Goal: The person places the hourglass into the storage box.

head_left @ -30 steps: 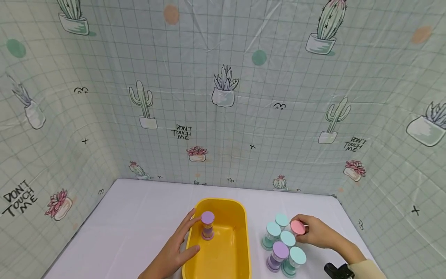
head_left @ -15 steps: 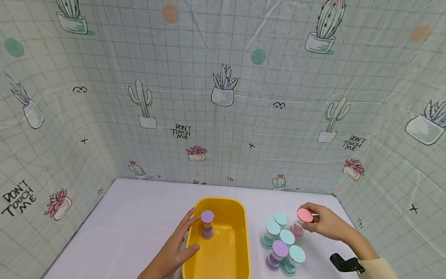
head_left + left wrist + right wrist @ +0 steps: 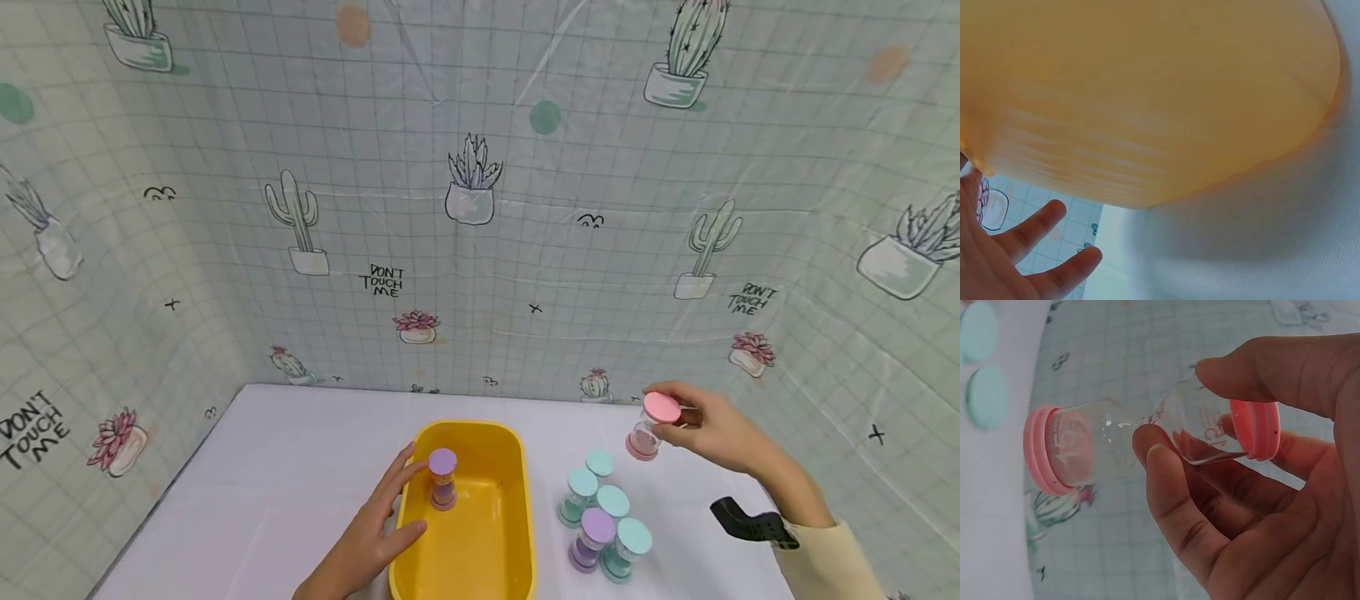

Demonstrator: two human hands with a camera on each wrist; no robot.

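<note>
My right hand (image 3: 718, 429) holds a pink-capped sand timer (image 3: 662, 407) above the table at the right. In the right wrist view, thumb and fingers pinch the upper half of this clear glass timer (image 3: 1079, 447), which is marked 15. My left hand (image 3: 367, 525) rests along the left rim of a yellow plastic tub (image 3: 480, 542), its fingers fairly straight and its thumb over the inside. A purple sand timer (image 3: 443, 479) stands upright inside the tub, close to the left fingertips. The left wrist view shows the tub's outer wall (image 3: 1166, 112) and outstretched fingers.
Right of the tub, several teal sand timers (image 3: 582, 483) stand clustered with another purple timer (image 3: 597, 527) on the white table (image 3: 300, 450). A cactus-print cloth (image 3: 480, 275) hangs behind the table and along both sides.
My right hand has lifted the pink sand timer out of the cluster, up and away toward the back of the table. The left hand stays at the tub's rim.
</note>
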